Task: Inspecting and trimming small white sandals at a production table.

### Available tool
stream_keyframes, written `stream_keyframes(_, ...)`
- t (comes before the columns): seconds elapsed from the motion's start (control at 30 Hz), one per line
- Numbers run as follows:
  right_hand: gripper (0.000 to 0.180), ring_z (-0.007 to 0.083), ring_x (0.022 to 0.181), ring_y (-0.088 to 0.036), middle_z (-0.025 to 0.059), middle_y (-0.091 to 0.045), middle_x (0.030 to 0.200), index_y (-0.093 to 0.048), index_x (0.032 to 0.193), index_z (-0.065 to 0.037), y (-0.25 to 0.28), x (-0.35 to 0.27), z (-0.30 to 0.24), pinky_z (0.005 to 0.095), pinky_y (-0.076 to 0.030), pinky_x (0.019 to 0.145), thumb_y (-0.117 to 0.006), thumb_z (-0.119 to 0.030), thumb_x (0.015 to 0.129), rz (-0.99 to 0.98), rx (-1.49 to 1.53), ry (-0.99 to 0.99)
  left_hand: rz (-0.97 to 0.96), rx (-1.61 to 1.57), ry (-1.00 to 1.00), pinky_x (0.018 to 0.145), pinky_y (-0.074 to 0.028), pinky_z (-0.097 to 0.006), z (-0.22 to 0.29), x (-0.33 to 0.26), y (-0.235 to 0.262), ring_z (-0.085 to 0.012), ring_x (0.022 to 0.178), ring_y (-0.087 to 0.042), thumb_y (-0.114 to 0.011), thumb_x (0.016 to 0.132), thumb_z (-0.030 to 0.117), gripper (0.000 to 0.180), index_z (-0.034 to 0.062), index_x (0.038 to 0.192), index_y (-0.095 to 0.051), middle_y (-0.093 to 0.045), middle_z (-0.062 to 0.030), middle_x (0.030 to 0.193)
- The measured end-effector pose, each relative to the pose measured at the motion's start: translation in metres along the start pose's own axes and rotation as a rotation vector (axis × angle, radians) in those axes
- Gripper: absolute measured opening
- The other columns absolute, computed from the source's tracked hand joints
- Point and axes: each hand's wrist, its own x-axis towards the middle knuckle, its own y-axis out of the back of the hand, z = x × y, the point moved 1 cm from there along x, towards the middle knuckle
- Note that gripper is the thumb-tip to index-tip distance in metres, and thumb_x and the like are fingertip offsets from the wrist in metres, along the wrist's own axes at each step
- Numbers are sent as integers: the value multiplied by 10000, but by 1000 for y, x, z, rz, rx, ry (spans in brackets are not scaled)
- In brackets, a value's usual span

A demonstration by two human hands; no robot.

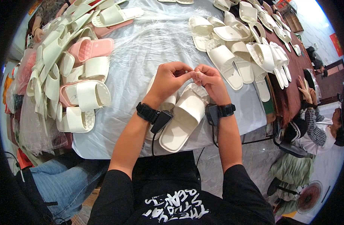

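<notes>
A cream slide slipper [184, 119] lies on the sheet-covered table in front of me, its heel end toward my body. A second cream slipper [149, 133] is beside it on the left, mostly hidden by my left wrist and the first slipper. Over the far end of the pair, my left hand [171, 79] and my right hand [211, 82] meet with thumbs and forefingers pinched together. Whatever sits between the fingertips is too small to make out. Each wrist wears a black strap with a small box on it.
Piled cream slippers [92, 95] and a pink slipper [91, 50] line the table's left side. More cream slippers [224, 62] crowd the right. Crumpled clear plastic [153, 32] covers the far part. Other people sit or stand nearby, one at a brown table [282, 99] on the right.
</notes>
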Motion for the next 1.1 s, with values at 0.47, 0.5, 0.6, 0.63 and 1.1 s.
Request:
stream_keyframes(0.47,113,86,750,-515,-9,-597,818,-668,915,-7,6,-1,8,239,-403,706,-644,-81,996,5,-60,11,9,242,-140,629,-458,-233,-5,-3,-8,-42,713,-595,-811,932,60,77,-6,931,-771,-712,-2,793)
stream_keyframes(0.5,110,84,747,-517,-11,-597,814,-670,915,-10,7,-1,9,238,-407,703,-645,-80,996,8,-72,9,13,219,-143,622,-446,-233,-6,-4,-8,-39,705,-583,-813,934,64,81,-5,927,-770,-703,7,783)
stream_keyframes(0.6,108,81,736,-519,-16,-597,802,-674,910,-19,7,-1,11,239,-411,694,-647,-78,995,11,-89,11,26,116,-118,611,-419,-230,-12,-3,-11,-35,694,-549,-813,940,74,90,-6,938,-771,-684,18,769)
stream_keyframes(0.63,109,79,729,-519,-19,-596,795,-675,905,-23,7,-1,11,239,-412,688,-647,-78,995,25,-96,11,39,115,-161,611,-419,-230,-13,-4,-11,-35,694,-549,-813,940,74,90,-6,938,-771,-684,18,769)
stream_keyframes(1.1,120,76,702,-536,-10,-611,777,-691,906,-15,4,2,13,246,-425,667,-684,-112,978,93,-154,10,39,200,-114,636,-451,-229,-21,-2,-7,-34,713,-579,-791,967,121,128,-7,964,-777,-694,26,772)
